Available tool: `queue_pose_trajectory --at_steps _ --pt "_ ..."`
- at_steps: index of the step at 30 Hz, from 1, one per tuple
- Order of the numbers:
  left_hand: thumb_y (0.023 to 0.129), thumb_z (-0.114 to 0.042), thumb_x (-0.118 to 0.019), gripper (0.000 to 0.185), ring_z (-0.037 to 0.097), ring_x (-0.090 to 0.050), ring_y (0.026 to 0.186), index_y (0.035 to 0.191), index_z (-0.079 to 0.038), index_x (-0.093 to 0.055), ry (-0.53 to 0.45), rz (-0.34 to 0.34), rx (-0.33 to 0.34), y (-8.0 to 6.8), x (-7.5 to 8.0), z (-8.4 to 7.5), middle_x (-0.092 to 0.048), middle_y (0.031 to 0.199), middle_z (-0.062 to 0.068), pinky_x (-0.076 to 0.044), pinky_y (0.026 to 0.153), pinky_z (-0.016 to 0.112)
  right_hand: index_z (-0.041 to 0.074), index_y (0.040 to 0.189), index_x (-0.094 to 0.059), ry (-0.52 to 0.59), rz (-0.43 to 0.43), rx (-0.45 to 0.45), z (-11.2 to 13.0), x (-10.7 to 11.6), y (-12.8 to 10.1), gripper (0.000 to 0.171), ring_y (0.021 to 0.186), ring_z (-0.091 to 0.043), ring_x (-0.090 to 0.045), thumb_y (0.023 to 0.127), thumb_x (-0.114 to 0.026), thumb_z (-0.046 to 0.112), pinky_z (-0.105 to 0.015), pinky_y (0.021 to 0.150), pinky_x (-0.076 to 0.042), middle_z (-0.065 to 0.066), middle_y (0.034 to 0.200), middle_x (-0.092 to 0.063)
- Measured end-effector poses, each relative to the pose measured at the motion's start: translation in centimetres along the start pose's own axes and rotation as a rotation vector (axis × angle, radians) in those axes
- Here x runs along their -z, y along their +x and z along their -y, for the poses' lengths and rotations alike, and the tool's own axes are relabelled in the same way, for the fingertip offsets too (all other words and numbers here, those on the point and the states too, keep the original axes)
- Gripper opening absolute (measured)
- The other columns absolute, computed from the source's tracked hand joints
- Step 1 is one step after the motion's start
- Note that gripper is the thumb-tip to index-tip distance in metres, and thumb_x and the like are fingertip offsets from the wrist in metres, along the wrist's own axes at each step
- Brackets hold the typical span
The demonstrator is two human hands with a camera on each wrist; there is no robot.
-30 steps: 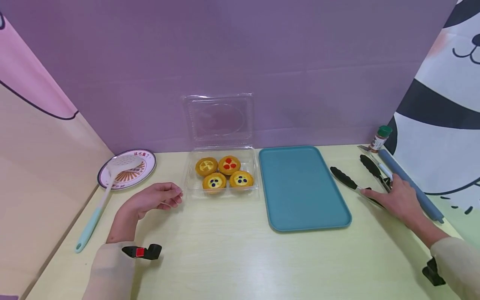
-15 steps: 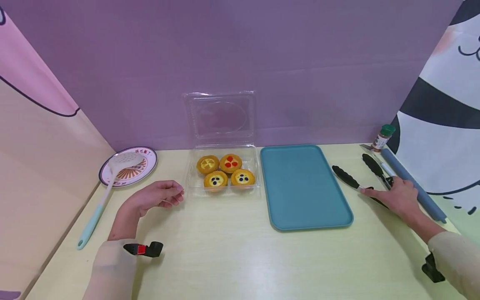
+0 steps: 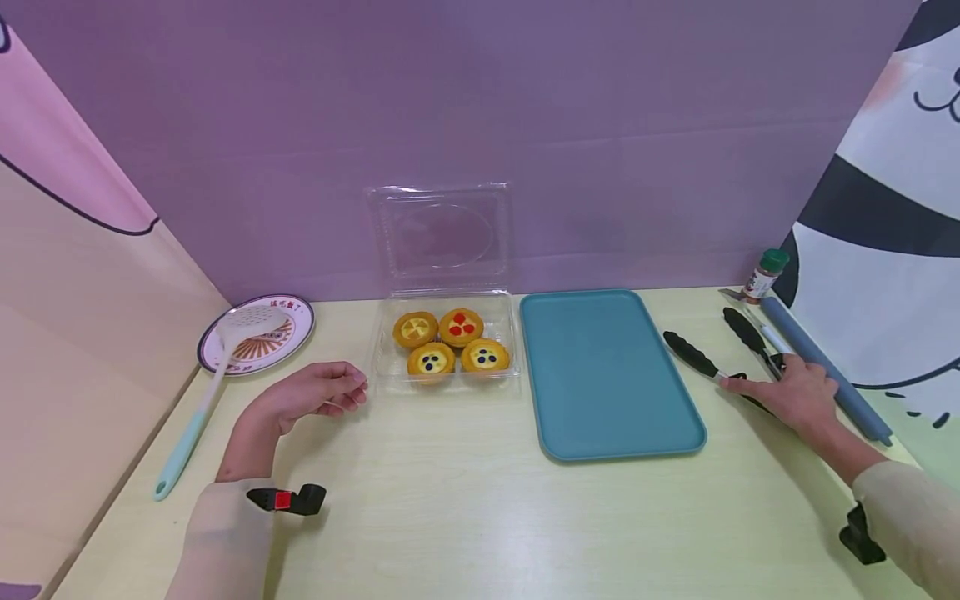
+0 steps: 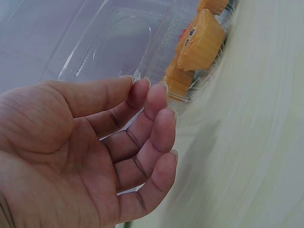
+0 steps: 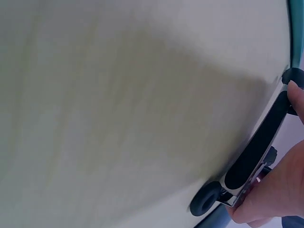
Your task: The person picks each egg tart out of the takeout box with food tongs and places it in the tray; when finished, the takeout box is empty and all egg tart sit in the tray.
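Right hand (image 3: 797, 395) pinches black-tipped metal tongs (image 3: 712, 360), handles hidden beneath it; left hand (image 3: 313, 394) lies slack, fingers loose, on the worktop (image 3: 465, 508)

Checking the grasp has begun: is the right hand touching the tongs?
Touching. In the right wrist view the right hand has its fingers wrapped round the tongs at the handle; the head view shows the hand lying over them.

Four tarts (image 3: 450, 343), one tray (image 3: 600, 417), one plate (image 3: 296, 321), seemingly one tongs (image 3: 720, 358).

Purple wall (image 3: 525, 100) behind pale yellow-green wood-grain table (image 3: 465, 517).
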State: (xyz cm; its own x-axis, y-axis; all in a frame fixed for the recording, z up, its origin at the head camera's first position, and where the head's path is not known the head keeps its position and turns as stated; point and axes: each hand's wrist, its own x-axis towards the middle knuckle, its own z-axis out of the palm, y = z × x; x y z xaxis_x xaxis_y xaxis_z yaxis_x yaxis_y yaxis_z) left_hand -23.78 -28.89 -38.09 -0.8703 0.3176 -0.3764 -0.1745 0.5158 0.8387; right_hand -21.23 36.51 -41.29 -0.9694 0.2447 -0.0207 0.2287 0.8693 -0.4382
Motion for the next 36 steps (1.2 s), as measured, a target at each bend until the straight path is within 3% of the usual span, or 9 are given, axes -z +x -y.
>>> queue_pose_trajectory --at_steps 10,15,22,25,31,33,36 --pt "0.104 -0.029 -0.053 0.037 0.023 -0.061 0.095 0.12 0.005 -0.057 -0.006 0.004 -0.003 0.0 0.0 -0.1 -0.066 0.103 0.009 -0.053 0.085 0.032 -0.016 0.137 -0.033 0.014 -0.082 0.016 -0.1 -0.8 -0.1 0.104 0.112 -0.061 -0.034 0.082 -0.07 0.064 -0.063 0.084 -0.032 -0.044 0.13 -0.043" --pt "0.104 -0.028 -0.054 0.037 0.023 -0.061 0.095 0.119 0.005 -0.057 -0.01 0.006 -0.005 0.0 0.0 -0.1 -0.066 0.103 0.009 -0.053 0.085 0.033 -0.012 0.134 -0.039 0.038 -0.112 0.045 -0.3 -1.1 -0.2 0.094 0.106 -0.056 -0.036 0.084 -0.069 0.062 -0.06 0.079 -0.03 -0.04 0.132 -0.047" --pt "0.104 -0.029 -0.053 0.037 0.022 -0.061 0.094 0.12 0.005 -0.057 -0.01 0.005 -0.007 -0.1 0.0 -0.1 -0.066 0.103 0.009 -0.053 0.085 0.033 -0.005 0.14 -0.046 0.112 -0.192 0.105 0.0 -0.8 -0.3 0.08 0.115 -0.057 -0.036 0.09 -0.067 0.055 -0.07 0.089 -0.024 -0.037 0.131 -0.051" --pt "0.104 -0.029 -0.053 0.037 0.021 -0.061 0.093 0.12 0.005 -0.056 -0.009 0.004 -0.009 -0.1 0.0 -0.1 -0.066 0.102 0.008 -0.053 0.084 0.032 0.0 0.138 -0.05 0.138 -0.222 0.113 0.7 0.0 -0.3 0.075 0.114 -0.052 -0.046 0.09 -0.068 0.055 -0.061 0.087 -0.03 -0.034 0.127 -0.057" --pt "0.104 -0.028 -0.053 0.037 0.021 -0.062 0.093 0.119 0.006 -0.056 -0.015 0.01 -0.013 0.0 0.0 0.0 -0.066 0.102 0.008 -0.053 0.084 0.032 0.009 0.149 -0.046 0.145 -0.126 0.095 2.9 2.5 -0.6 0.082 0.117 -0.047 -0.052 0.089 -0.064 0.062 -0.036 0.068 -0.036 -0.03 0.133 -0.058" --pt "0.104 -0.028 -0.053 0.037 0.021 -0.062 0.093 0.119 0.006 -0.056 -0.015 0.01 -0.014 0.0 0.1 0.0 -0.066 0.101 0.008 -0.054 0.084 0.032 0.01 0.153 -0.04 0.152 -0.082 0.105 3.7 3.2 -0.8 0.086 0.125 -0.05 -0.047 0.09 -0.063 0.063 -0.034 0.067 -0.038 -0.032 0.138 -0.054" --pt "0.104 -0.028 -0.053 0.037 0.021 -0.062 0.093 0.12 0.006 -0.056 -0.012 0.007 -0.014 0.0 0.0 -0.1 -0.066 0.101 0.007 -0.053 0.084 0.033 0.015 0.155 -0.035 0.17 -0.034 0.133 4.9 3.9 -1.2 0.086 0.135 -0.053 -0.04 0.09 -0.062 0.064 -0.047 0.075 -0.046 -0.031 0.147 -0.046"
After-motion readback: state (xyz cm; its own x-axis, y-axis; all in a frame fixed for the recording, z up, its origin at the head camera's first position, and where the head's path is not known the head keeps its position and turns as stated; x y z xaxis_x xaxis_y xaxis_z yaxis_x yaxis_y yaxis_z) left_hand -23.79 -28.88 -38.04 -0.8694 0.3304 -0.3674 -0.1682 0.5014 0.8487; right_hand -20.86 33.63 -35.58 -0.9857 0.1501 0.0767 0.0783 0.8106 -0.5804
